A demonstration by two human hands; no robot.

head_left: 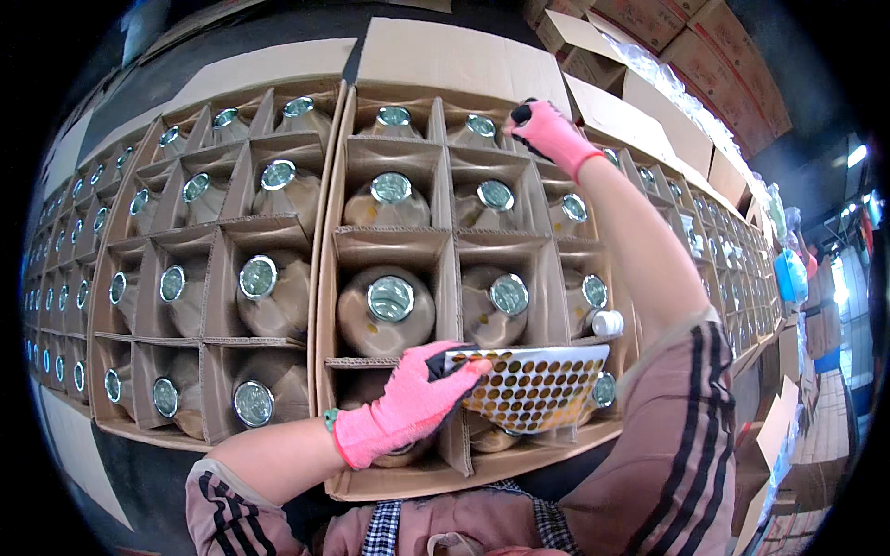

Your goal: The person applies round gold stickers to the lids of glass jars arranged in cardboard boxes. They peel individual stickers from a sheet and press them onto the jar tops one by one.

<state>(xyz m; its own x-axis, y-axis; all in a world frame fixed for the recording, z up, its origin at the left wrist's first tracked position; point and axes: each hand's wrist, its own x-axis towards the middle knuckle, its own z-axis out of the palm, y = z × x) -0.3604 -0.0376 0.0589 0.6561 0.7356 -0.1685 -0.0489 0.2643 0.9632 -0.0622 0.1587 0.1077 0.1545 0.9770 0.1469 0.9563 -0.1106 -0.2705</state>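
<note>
My left hand (399, 408), in a pink glove with dark fingertips, grips a sheet of round gold stickers (533, 385) by its left edge. The sheet hangs over the near cells of a cardboard box (408, 484). My right hand (556, 139), gloved alike, reaches to the box's far right cells. Its fingers are bent together there; whatever they pinch is too small to make out. Beside them stands a clear glass bottle (477, 130). In the middle row, another round glass bottle (387, 320) bears a small gold dot low on its side.
Cardboard dividers (450, 241) part the bottles. On the left, another divided box (148, 345) holds several more bottles. A white cap (607, 323) shows near the box's right side. Open flaps (454, 57) rise at the far edge. Stacked cartons (732, 69) stand at the back right.
</note>
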